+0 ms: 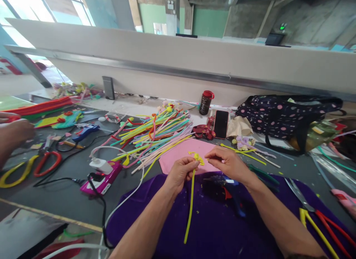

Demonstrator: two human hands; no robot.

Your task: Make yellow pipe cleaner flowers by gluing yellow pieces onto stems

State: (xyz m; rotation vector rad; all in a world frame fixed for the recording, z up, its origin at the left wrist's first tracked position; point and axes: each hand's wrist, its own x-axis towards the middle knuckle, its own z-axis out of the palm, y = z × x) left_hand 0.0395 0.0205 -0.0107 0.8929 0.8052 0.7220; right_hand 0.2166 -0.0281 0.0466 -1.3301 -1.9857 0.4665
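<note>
Pinched in my left hand is a yellow pipe cleaner. Its top is bent into a small looped shape, and its long straight tail hangs down over a purple cloth. My right hand is closed in a pinch just right of the loops; whatever is between its fingertips is hidden. Behind both hands lies a pink sheet. A blue glue gun rests on the cloth below my right wrist, partly in shadow.
Many coloured pipe cleaners are piled behind. Scissors lie right, another pair left. A magenta power strip trails cables. Further back are a phone, a bottle and a bag. Another person's hand shows at left.
</note>
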